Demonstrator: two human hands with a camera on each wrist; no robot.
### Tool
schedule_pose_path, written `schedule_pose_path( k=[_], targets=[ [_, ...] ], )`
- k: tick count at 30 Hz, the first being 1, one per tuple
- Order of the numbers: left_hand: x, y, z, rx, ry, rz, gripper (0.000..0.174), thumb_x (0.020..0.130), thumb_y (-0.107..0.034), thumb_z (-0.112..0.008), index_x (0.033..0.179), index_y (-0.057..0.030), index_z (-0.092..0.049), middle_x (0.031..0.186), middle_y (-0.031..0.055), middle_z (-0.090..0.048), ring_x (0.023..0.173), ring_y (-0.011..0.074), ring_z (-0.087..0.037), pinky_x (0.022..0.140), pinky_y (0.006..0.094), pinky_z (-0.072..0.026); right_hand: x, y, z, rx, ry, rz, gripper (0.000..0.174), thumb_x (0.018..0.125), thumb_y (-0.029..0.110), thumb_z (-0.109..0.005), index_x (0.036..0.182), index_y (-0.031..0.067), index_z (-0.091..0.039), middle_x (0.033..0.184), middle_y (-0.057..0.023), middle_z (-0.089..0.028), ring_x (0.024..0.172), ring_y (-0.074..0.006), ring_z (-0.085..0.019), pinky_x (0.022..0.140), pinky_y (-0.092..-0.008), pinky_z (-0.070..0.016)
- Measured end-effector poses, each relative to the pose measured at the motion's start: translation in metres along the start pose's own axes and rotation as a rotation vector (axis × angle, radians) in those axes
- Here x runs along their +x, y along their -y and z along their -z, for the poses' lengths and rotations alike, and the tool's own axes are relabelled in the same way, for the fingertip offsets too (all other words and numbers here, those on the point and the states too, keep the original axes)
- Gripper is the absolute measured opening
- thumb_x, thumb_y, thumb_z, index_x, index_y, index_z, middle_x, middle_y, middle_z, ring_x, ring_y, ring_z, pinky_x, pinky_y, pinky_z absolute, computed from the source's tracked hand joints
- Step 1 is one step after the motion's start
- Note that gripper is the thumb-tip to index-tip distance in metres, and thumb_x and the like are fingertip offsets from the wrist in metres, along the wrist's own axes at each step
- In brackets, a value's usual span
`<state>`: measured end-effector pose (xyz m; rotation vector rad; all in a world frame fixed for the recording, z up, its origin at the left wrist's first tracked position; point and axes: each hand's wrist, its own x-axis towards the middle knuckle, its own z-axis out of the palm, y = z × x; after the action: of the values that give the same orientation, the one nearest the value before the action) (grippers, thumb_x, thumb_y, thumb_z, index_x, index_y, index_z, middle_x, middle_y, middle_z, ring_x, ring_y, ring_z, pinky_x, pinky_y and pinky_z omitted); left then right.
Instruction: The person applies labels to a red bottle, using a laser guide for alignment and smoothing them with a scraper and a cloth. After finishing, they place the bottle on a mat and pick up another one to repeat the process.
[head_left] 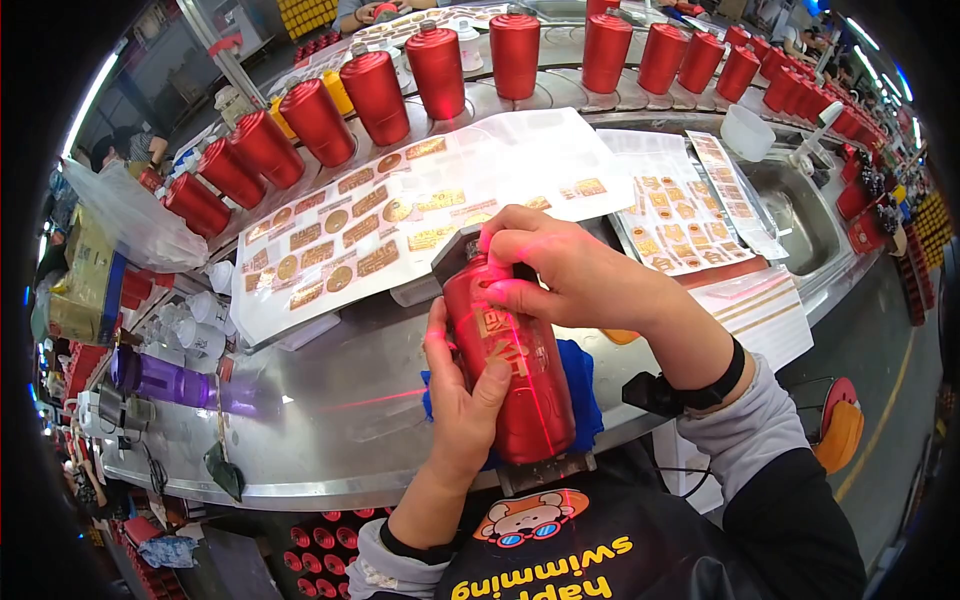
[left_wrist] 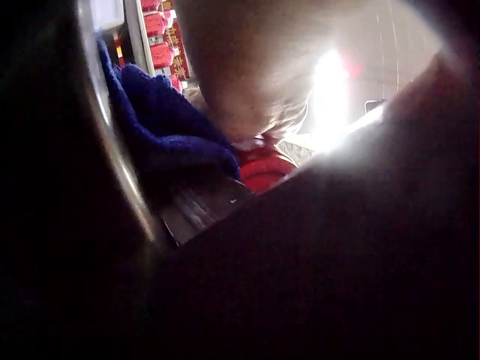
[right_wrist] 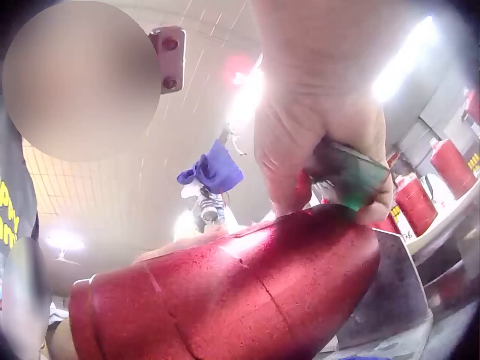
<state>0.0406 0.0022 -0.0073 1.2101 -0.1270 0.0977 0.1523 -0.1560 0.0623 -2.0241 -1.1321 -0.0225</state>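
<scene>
A red bottle [head_left: 520, 400] with gold lettering on its front leans in a dark holder, its neck pointing away from the body. The left hand [head_left: 462, 410] grips its left side, thumb laid on the front by the lettering. At the shoulder, the right hand [head_left: 575, 265] has its thumb and fingers bent together. The right wrist view shows a thin see-through greenish piece [right_wrist: 351, 178] between the fingers of the right hand [right_wrist: 322, 142], above the bottle [right_wrist: 240, 292]. In the left wrist view, a blue cloth [left_wrist: 161, 124] shows, while the left hand's fingers are hidden.
Printed gold label sheets [head_left: 350, 235] lie beyond the bottle, with more sheets [head_left: 680, 225] to the right. A row of red bottles [head_left: 515, 60] curves along the back. A purple bottle [head_left: 175, 378] lies at the left, and a sink [head_left: 790, 205] is at the right.
</scene>
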Motion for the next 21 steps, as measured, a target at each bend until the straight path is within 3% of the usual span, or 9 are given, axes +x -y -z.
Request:
schedule_pose_path(
  k=[13,21],
  targets=[
    [0.0011,0.0008,-0.0015,0.071,0.001,-0.016,0.090,0.088,-0.025,-0.071,0.150,-0.0003,-0.010,0.140,0.0171,-0.038,0.128,0.0233,-0.044,0.107,0.0369,-0.0376,-0.0006,-0.0026,-0.0011,0.009,-0.012,0.026,0.019,0.085,0.014,-0.070,0.092,-0.0005,-0.060,0.113,-0.0153,-0.057,0.103,-0.0320,-0.058,0.087,-0.0383,-0.0485],
    [0.0003,0.0024,0.0042,0.017,0.024,-0.006,0.080,0.093,-0.023,-0.063,0.150,-0.0004,-0.011,0.143,0.0174,-0.035,0.129,0.0232,-0.042,0.107,0.0373,-0.0372,-0.0013,-0.0026,-0.0013,-0.008,-0.020,0.025,0.020,0.085,0.015,-0.070,0.093,-0.0003,-0.060,0.112,-0.0156,-0.057,0.102,-0.0327,-0.058,0.085,-0.0388,-0.0492]
  ],
)
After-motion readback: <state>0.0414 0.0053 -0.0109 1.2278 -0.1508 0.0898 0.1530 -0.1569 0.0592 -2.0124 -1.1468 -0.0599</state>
